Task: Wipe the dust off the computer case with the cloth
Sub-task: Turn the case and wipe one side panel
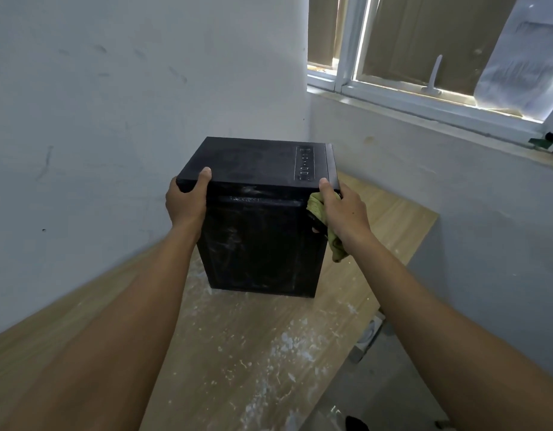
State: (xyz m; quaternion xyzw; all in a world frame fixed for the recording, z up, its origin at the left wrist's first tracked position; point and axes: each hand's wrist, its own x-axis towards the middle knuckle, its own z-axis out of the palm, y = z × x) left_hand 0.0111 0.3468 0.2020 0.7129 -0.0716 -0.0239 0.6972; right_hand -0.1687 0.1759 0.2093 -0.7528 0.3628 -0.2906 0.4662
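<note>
Table point(269, 353) bears the upright case point(259, 244), left hand point(186, 202) gripping its top-left corner, right hand point(345, 211) clamping the cloth point(317, 208) against its top-right.

A light wooden table point(253, 368) stands in the corner, its top strewn with white flecks point(289, 342). A scuffed white wall point(113, 88) rises along the table's left edge. Above the table's far right end is a white-framed window point(346, 57) with an upright handle point(436, 74) and brown board point(424, 35) behind the glass. A small green thing point(541, 143) lies on the sill point(424, 118). Grey floor point(393, 393) shows below the table's right edge.
</note>
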